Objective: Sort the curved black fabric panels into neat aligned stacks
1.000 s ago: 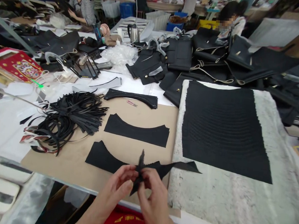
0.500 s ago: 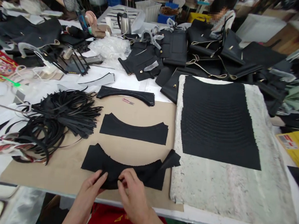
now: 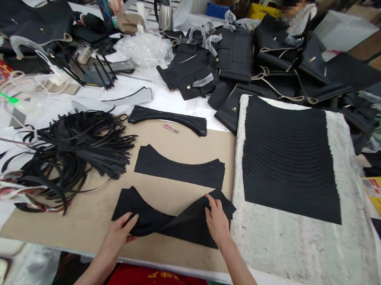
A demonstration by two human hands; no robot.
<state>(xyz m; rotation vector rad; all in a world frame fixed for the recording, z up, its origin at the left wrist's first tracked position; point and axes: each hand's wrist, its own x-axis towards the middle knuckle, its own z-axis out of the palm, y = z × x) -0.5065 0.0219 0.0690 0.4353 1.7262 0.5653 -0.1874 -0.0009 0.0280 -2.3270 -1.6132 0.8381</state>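
Note:
A black cut panel [image 3: 186, 215] with a curved upper edge lies bent and twisted at the near side of the brown board. My left hand [image 3: 119, 232] pinches its lower left edge between thumb and fingers. Near the raised right end, my right hand [image 3: 217, 221] has its thumb and fingertips closed on the same panel. Beneath it another flat black piece [image 3: 200, 241] shows. Farther back lie a similar black panel [image 3: 179, 167] and a stack of curved black pieces [image 3: 168, 119], with pink thread snips [image 3: 171, 128] between them.
A heap of black strips [image 3: 83, 144] lies left on the brown board [image 3: 85, 222]. To the right, a pale slab [image 3: 268, 246] carries overlapping black pieces [image 3: 289, 161]. Black bag parts [image 3: 234, 55], a kettle [image 3: 164, 14] and a router [image 3: 97, 76] stand behind. Another person sits beyond.
My right hand has moved right from the panel's lower middle to its right end, now lifted and twisted. My left hand still holds the left part. The view has shifted slightly.

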